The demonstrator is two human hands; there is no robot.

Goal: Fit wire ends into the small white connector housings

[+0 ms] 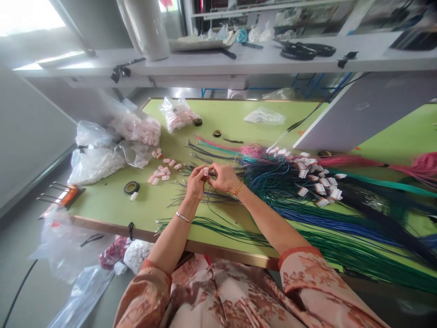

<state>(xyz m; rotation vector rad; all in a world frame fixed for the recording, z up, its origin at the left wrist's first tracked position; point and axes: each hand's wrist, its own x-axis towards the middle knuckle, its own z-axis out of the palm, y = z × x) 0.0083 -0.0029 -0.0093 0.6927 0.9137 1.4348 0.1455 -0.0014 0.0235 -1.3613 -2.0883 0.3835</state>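
Observation:
My left hand [195, 183] is closed around a small white and orange connector housing [205, 171] above the green table. Close against it, my right hand [223, 177] pinches with thumb and forefinger at the connector's right side, apparently on a thin wire whose end is hidden by the fingers. Loose connector housings [160, 174] lie in a small pile left of my hands. To the right, a large bundle of dark wires [262, 175] spreads over the table, with several wired connectors [321, 184] heaped on it.
A roll of black tape [131, 187] and an orange rack with metal prongs [68, 196] are at the left. Plastic bags of parts [99, 155] stand behind them. Green wires [307, 241] run along the front edge. A white shelf [218, 64] crosses above the table's back.

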